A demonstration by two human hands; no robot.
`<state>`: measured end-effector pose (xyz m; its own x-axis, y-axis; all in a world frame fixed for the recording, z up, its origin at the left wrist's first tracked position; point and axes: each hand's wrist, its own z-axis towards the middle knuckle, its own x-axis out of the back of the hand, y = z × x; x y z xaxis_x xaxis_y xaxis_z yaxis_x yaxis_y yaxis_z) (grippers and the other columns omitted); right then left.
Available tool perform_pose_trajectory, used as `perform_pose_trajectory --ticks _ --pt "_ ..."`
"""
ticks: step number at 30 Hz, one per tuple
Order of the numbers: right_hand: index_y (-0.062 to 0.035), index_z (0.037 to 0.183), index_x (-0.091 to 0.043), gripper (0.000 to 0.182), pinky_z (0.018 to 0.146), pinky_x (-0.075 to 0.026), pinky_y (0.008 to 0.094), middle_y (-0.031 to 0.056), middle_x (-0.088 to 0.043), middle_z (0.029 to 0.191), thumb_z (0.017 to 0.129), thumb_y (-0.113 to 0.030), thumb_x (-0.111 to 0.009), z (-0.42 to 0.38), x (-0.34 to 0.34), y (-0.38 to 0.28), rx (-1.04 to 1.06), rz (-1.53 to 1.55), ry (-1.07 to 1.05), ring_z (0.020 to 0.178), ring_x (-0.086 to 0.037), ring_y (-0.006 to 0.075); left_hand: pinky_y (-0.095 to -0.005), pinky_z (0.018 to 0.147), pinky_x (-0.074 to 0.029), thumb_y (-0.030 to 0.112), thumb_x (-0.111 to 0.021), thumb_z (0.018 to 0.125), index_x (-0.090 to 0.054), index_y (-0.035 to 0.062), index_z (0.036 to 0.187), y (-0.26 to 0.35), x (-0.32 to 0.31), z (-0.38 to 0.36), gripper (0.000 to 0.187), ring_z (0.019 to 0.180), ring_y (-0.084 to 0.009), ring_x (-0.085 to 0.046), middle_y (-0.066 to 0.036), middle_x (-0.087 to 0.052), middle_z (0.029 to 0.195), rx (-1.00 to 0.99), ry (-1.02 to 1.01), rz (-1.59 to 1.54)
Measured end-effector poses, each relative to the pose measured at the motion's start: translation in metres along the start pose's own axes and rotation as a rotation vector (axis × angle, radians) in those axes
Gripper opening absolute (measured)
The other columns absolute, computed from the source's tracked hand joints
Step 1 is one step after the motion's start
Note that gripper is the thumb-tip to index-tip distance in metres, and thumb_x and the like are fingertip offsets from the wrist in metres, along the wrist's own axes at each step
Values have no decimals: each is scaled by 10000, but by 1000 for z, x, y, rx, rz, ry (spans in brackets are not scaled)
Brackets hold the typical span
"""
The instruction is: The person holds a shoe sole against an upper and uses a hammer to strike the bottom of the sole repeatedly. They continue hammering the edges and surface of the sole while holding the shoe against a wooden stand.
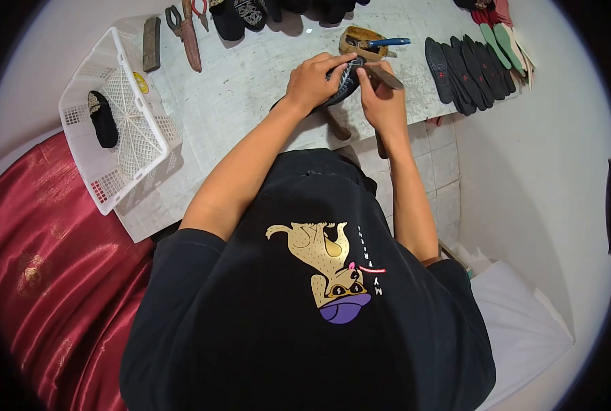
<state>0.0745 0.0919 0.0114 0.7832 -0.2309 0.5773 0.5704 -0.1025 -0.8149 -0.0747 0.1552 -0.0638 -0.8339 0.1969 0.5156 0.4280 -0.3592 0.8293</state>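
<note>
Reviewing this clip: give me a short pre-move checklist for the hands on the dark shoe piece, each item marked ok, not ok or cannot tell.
1. Left hand grips the dark shoe piece: ok.
2. Right hand holds the flat tool against it: ok.
3. Tool edge clear of left fingers: cannot tell.
4. Piece supported over the table: ok.
5. Stacked soles clear of the hands: ok.
6. White basket out of the way: ok.

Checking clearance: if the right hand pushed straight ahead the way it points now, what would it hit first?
The right hand, holding a blade-like tool, points up the bench. First in that line looks to be the small wooden pot with the blue-handled brush. Depth is unclear from this view.
</note>
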Motion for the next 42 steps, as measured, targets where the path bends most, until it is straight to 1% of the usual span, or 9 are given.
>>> perform_pose_trajectory --ticks 7,12,15,22,28,31,37,39,42 --pt "-9 1160 -606 186 651 -551 381 250 -714 810 1028 -100 -701 -11 -2 -6 257 -107 -5 850 -778 430 -434 761 -594 251 -674 1038 -781 328 1329 2 2 1 319 886 -325 -741 -66 -775 1006 4 9 26" --pt "-16 1170 -590 224 673 -586 465 280 -722 839 1017 -114 -720 -29 -7 -5 220 -48 -8 886 -741 485 -440 764 -594 253 -672 1039 -782 325 1326 3 -2 -6 315 897 -325 -739 -62 -777 1012 2 22 5" --pt "-11 1193 -598 214 705 -577 392 240 -765 945 1029 -82 -716 -24 10 -25 -10 -130 -148 896 -790 413 -434 783 -598 247 -672 1038 -788 319 1317 2 0 -3 310 924 -330 -742 -81 -782 1029 -1 21 -3" --pt "-24 1137 -574 207 713 -591 489 277 -750 898 1015 -116 -712 -21 6 -5 108 -143 -219 923 -727 505 -425 820 -595 225 -670 1038 -783 313 1326 -1 0 -4 322 930 -335 -742 -89 -787 1048 1 1 -11" --pt "-37 1161 -557 221 708 -562 590 320 -728 880 1023 -139 -695 -22 5 -10 136 -215 -254 895 -694 562 -439 952 -578 478 -638 1040 -768 257 1356 -12 1 6 407 1062 -368 -757 -154 -790 1203 177 -76 -137" --pt "-44 1180 -552 235 718 -564 593 324 -729 900 1024 -145 -695 -24 8 -7 142 -156 -262 906 -681 576 -478 975 -568 770 -503 985 -838 139 1201 -15 3 25 747 1090 -399 -762 -203 -807 1117 574 -351 7" --pt "-17 1188 -547 256 666 -579 506 238 -747 837 1037 -156 -701 -30 10 -21 54 25 -249 732 -763 444 -527 921 -593 786 -535 968 -857 105 1103 11 -5 21 766 1029 -428 -767 -220 -807 1022 534 -128 182" --pt "-12 1168 -567 275 590 -578 425 156 -740 819 1043 -197 -728 -23 18 -20 -225 2 -459 625 -728 250 -533 887 -606 797 -556 957 -856 90 1090 13 -6 21 779 1000 -434 -771 -220 -805 960 522 -110 171" --pt "-13 1144 -611 267 513 -552 361 87 -696 776 1056 -233 -732 -19 26 -9 -231 176 -464 582 -647 145 -532 886 -606 805 -547 959 -858 96 1081 12 -3 23 784 990 -428 -773 -223 -801 936 516 -129 171"
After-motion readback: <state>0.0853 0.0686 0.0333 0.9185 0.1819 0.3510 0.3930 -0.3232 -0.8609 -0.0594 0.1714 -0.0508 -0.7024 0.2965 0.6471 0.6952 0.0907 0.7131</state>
